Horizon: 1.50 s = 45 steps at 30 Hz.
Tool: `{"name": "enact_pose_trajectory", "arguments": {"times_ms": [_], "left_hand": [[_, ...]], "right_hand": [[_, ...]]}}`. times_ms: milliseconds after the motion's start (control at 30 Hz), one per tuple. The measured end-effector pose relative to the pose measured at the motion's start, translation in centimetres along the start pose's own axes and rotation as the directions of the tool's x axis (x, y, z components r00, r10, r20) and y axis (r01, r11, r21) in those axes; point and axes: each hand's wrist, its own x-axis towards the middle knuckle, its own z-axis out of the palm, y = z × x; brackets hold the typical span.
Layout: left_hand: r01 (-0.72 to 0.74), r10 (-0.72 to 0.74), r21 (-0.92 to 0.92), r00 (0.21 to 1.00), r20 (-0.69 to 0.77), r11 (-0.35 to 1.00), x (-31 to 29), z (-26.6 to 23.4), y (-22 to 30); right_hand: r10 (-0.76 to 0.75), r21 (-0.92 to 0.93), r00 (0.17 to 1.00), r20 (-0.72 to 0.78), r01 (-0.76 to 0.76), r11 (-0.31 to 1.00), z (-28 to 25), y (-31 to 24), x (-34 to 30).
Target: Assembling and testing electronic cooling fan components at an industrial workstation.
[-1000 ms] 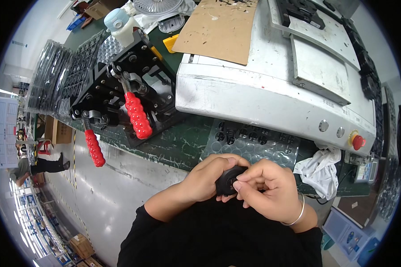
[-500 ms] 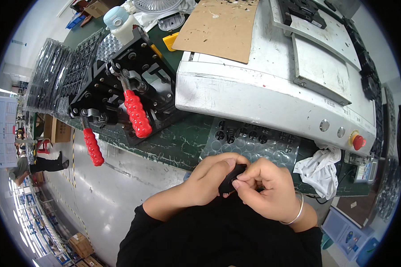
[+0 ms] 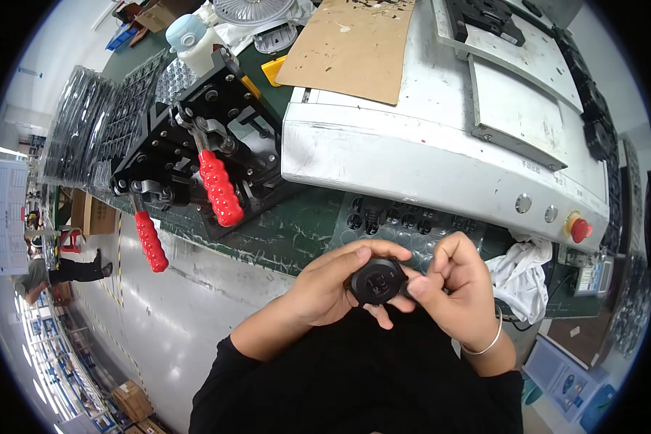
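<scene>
My left hand (image 3: 325,286) is closed around a round black disc-shaped part (image 3: 376,282), gripping it between thumb and fingers in front of my body. The part's flat face, with small raised or recessed details in its middle, is turned up. Close by its right edge, my right hand (image 3: 461,293) has thumb and fingers pinched together, a bracelet at its wrist. Whatever lies between those fingertips is too small and dark to name. Beyond both hands, a clear plastic tray (image 3: 424,249) with round pockets holds several small black parts.
At the left stands a black toggle-clamp fixture with red handles (image 3: 220,189). A white machine (image 3: 412,155) with a red push button (image 3: 579,228) fills the back right. A white cloth (image 3: 519,283) lies at the green bench's (image 3: 267,242) edge. A person (image 3: 36,278) is far left.
The black part has turned in my left hand, so its round face now shows. My right hand has shifted a little to the right, and its fingers have moved off the part's middle.
</scene>
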Motion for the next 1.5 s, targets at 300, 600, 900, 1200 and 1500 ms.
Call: {"name": "enact_pose_trajectory", "arguments": {"times_ms": [300, 600, 900, 1200, 1500], "left_hand": [[-0.101, 0.099, -0.024, 0.993, -0.059, 0.995, -0.5, 0.0, 0.1], [-0.143, 0.146, 0.049, 0.988, -0.057, 0.988, -0.4, -0.4, 0.1], [-0.199, 0.225, 0.167, 0.962, -0.155, 0.966, -0.1, -0.3, -0.3], [-0.222, 0.198, -0.194, 0.971, -0.137, 0.956, 0.1, -1.1, 0.1], [-0.189, 0.201, 0.088, 0.968, -0.152, 0.978, -0.3, -0.5, 1.0]], "right_hand": [[0.01, 0.074, 0.998, -0.059, -0.005, 0.997, -0.3, 0.1, -0.2], [0.006, 0.071, 0.998, -0.067, -0.002, 0.997, -0.1, 0.4, -0.3], [0.023, 0.062, 0.998, -0.056, -0.02, 0.998, -0.1, 0.6, -0.3], [0.027, 0.016, 0.996, -0.089, -0.026, 1.0, -0.7, 1.1, -0.4], [-0.076, -0.282, 0.994, -0.084, 0.05, 0.958, -2.7, 0.8, -0.9]]}}
